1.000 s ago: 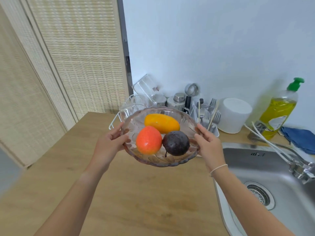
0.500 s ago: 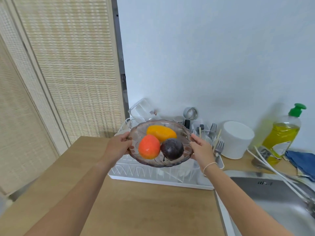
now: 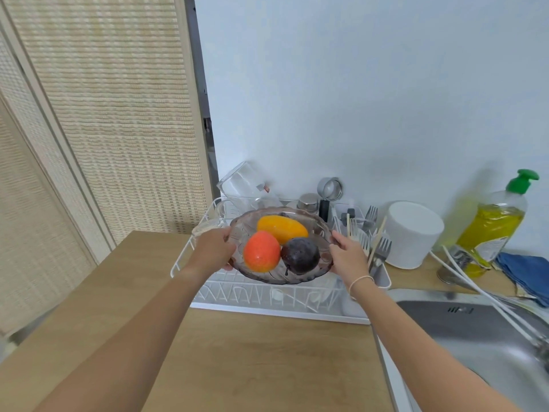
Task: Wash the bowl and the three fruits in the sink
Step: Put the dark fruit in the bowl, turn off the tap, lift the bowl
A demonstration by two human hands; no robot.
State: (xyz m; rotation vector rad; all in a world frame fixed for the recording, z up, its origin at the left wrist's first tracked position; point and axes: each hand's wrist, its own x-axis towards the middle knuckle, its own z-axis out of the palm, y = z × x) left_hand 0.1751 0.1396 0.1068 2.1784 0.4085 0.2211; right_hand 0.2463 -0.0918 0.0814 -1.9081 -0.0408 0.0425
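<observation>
I hold a tinted glass bowl (image 3: 322,230) in the air above the white dish rack (image 3: 267,295). My left hand (image 3: 212,249) grips its left rim and my right hand (image 3: 349,257) grips its right rim. Inside lie three fruits: a yellow-orange mango (image 3: 282,228) at the back, a red-orange fruit (image 3: 262,255) at the front left and a dark purple fruit (image 3: 300,255) at the front right. The steel sink (image 3: 481,334) is at the lower right, apart from the bowl.
The rack holds a glass (image 3: 240,182), metal cups and forks (image 3: 381,248). A white container (image 3: 413,234), a yellow dish-soap bottle (image 3: 494,224) and a blue cloth (image 3: 525,273) stand behind the sink. White tubes cross to the tap at the right edge. Wooden counter (image 3: 252,361) in front.
The bowl has moved away from me and now hangs over the dish rack. The view has tilted up, showing more wall and less of the sink.
</observation>
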